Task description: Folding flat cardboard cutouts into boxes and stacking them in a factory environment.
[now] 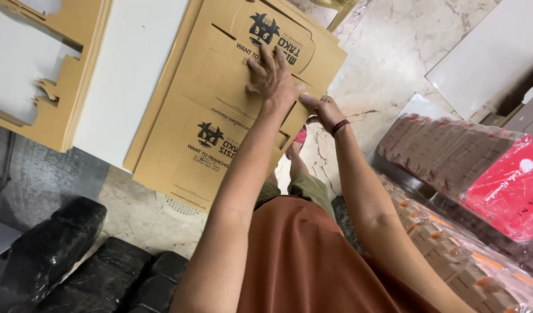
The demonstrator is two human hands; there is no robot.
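Brown flat printed cardboard box blank (220, 110): left hand (273, 78) presses flat, fingers spread; right hand (320, 109) pinches its near edge; fold slowly along the crease.

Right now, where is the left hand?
In the head view, the left hand lies flat on the top brown cardboard sheet, upper centre, just left of the right hand at the sheet's edge.
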